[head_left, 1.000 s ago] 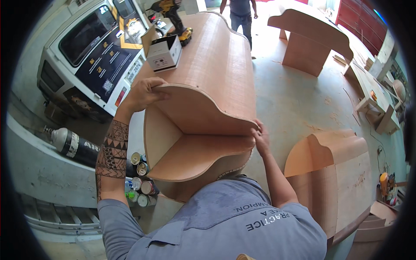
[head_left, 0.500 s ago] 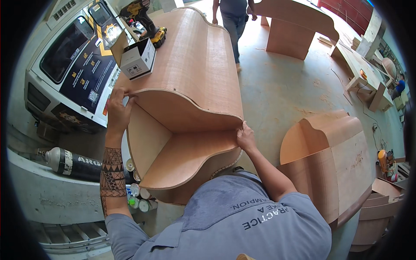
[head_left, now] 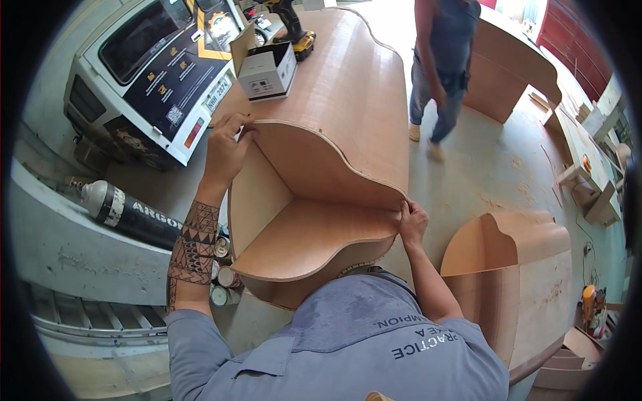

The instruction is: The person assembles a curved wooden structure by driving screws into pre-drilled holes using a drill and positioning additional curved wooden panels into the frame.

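Note:
A large curved plywood cabinet [head_left: 348, 87] with a wavy front edge stands in front of me, its near end showing inner panels. My left hand [head_left: 229, 150] pinches the left corner of its upper wavy edge between thumb and fingers. Lower down, my right hand [head_left: 413, 222] has its thumb and fingers closed on the right end of that same edge. Between my hands, a wavy-edged inner panel [head_left: 321, 234] lies below the top, meeting a pale side panel [head_left: 254, 194]. On the cabinet top sit an open white box [head_left: 267, 75] and a yellow-black cordless drill [head_left: 294, 27].
A second curved plywood piece [head_left: 542, 287] stands on the floor at right. Another person [head_left: 445, 67] walks beyond the cabinet. At left are a van [head_left: 160, 87], a gas cylinder [head_left: 134, 214] and several cans [head_left: 224, 281]. A workbench [head_left: 588, 157] stands far right.
My view has turned, so the cabinet and both hands appear farther right. Both hands keep their hold on the edge. The other person has walked nearer along the cabinet's right side.

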`<action>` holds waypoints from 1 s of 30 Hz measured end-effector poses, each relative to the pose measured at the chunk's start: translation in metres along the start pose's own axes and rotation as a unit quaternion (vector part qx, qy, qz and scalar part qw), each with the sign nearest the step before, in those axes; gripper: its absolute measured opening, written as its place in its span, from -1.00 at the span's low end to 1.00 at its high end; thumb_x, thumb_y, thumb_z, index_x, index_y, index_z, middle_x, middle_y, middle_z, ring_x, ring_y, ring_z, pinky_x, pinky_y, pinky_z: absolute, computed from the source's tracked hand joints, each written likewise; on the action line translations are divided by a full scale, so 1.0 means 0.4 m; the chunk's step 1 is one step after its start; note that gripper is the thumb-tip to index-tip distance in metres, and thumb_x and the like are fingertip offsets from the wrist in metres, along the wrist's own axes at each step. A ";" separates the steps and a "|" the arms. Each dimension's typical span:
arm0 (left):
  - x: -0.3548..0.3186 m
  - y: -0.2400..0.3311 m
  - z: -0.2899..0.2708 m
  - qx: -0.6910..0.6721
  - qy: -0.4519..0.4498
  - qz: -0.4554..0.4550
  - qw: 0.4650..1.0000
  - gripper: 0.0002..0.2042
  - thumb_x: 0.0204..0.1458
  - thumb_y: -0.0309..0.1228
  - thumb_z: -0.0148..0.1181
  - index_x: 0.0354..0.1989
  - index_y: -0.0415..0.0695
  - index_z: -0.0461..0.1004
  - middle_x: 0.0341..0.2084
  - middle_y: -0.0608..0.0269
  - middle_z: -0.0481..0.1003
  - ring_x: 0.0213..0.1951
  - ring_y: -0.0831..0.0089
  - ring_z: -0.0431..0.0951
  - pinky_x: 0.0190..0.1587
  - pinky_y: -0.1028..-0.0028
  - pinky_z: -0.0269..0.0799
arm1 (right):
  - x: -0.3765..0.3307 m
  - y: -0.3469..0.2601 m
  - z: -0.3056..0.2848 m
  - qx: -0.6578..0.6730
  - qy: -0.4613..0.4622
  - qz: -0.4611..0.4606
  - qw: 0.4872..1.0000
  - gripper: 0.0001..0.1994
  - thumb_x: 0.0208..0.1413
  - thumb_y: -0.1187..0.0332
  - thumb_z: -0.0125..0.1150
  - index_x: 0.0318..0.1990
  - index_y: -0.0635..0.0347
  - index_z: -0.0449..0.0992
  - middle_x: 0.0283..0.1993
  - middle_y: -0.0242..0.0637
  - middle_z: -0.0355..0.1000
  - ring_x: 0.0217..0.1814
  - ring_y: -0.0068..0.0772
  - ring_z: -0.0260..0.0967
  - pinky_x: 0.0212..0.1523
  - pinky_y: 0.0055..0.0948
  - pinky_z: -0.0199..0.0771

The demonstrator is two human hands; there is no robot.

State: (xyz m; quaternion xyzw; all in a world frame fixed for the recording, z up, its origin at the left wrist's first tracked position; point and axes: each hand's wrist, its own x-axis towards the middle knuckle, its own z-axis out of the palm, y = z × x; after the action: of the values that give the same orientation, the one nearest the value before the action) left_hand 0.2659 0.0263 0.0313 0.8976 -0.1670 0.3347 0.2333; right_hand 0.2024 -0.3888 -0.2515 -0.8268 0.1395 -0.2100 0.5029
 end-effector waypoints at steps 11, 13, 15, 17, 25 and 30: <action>-0.019 0.021 0.014 -0.013 0.028 -0.066 0.997 -0.68 0.04 -0.59 0.42 -0.01 -0.21 0.57 0.00 0.08 0.53 -0.06 0.19 0.64 -0.05 0.36 0.66 | -0.001 -0.008 -0.006 -0.006 0.033 0.026 0.999 -0.79 0.28 0.30 0.36 -0.15 0.30 0.71 -0.32 -0.08 0.67 -0.29 -0.35 0.63 -0.20 -0.31 0.57; -0.021 0.005 0.013 -0.034 0.025 -0.064 0.997 -0.68 0.04 -0.58 0.43 0.00 -0.20 0.58 -0.04 0.09 0.56 -0.05 0.19 0.65 -0.05 0.35 0.66 | 0.010 0.008 0.007 -0.022 0.048 0.015 0.999 -0.80 0.26 0.31 0.38 -0.19 0.30 0.70 -0.33 -0.10 0.66 -0.30 -0.35 0.63 -0.20 -0.32 0.58; -0.026 -0.002 0.022 -0.037 0.029 -0.067 0.997 -0.68 0.05 -0.57 0.43 0.00 -0.18 0.58 -0.11 0.10 0.61 -0.06 0.20 0.66 -0.05 0.34 0.65 | 0.009 0.029 0.013 -0.022 0.060 0.030 0.998 -0.83 0.20 0.34 0.43 -0.24 0.28 0.67 -0.34 -0.14 0.66 -0.31 -0.35 0.62 -0.20 -0.34 0.59; -0.023 0.000 0.014 -0.017 0.024 -0.068 0.997 -0.69 0.06 -0.56 0.42 0.01 -0.19 0.58 -0.13 0.10 0.63 -0.08 0.23 0.67 -0.03 0.32 0.61 | 0.009 0.051 0.030 -0.011 0.073 0.085 0.994 -0.81 0.12 0.35 0.50 -0.22 0.25 0.64 -0.29 -0.17 0.66 -0.26 -0.30 0.64 -0.15 -0.30 0.62; -0.016 0.006 0.015 -0.030 -0.010 -0.070 0.997 -0.70 0.17 -0.55 0.39 0.07 -0.26 0.56 -0.17 0.17 0.64 -0.10 0.44 0.65 0.00 0.40 0.55 | -0.030 0.173 0.017 0.033 0.026 0.213 0.976 -0.69 0.13 0.32 0.46 -0.03 0.30 0.67 -0.10 -0.07 0.69 -0.08 -0.25 0.68 0.01 -0.31 0.65; -0.031 0.005 0.015 -0.046 -0.002 -0.079 0.996 -0.73 0.18 -0.54 0.37 0.04 -0.27 0.58 -0.17 0.15 0.64 -0.11 0.43 0.64 -0.03 0.40 0.58 | -0.018 0.170 0.029 0.120 -0.012 0.221 0.968 -0.67 0.15 0.30 0.46 -0.01 0.32 0.67 -0.09 -0.09 0.70 -0.07 -0.33 0.67 0.02 -0.36 0.65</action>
State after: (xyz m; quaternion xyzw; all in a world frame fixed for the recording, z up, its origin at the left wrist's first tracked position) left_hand 0.2591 0.0233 0.0194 0.8969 -0.1113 0.3058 0.2994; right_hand 0.2004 -0.4076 -0.3183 -0.7113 0.2866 -0.0986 0.6341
